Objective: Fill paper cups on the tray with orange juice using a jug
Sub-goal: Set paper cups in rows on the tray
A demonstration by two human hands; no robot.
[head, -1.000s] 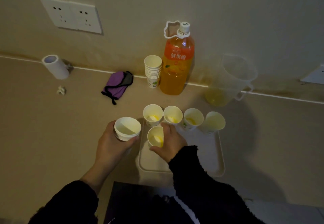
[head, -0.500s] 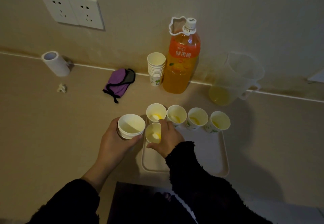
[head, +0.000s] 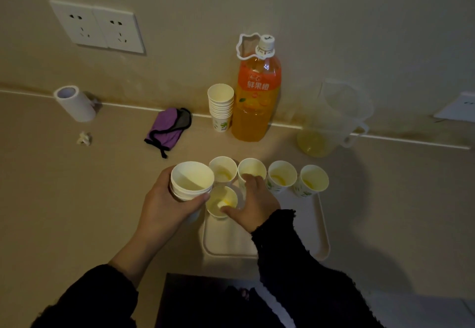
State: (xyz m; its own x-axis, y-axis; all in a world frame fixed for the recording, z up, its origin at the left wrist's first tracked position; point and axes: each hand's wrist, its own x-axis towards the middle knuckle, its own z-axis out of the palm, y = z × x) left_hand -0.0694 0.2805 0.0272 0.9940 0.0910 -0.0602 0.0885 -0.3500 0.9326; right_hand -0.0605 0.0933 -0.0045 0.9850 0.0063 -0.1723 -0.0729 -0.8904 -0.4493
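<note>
Paper cups in a row (head: pixel 282 177), four of them, stand at the far edge of the tray (head: pixel 322 227), just beyond the right hand (head: pixel 254 207); each holds a little orange juice in the bottom. That hand pinches a fifth one, the front cup (head: pixel 221 203), thumb on its near rim and fingers curved round its right side; this cup sits on the tray's left part with a splash of yellow inside. Just left of it the left hand (head: pixel 164 207) grips a short nested stack (head: pixel 192 182) of cups, fingers wrapped round it, beside the tray's left edge. The jug (head: pixel 334 119) stands well apart, beyond and to the right of the right hand, with juice only at its base. The juice bottle (head: pixel 257 96) and a spare cup stack (head: pixel 221 106) stand beyond both hands, against the wall (head: pixel 359 19)
</note>
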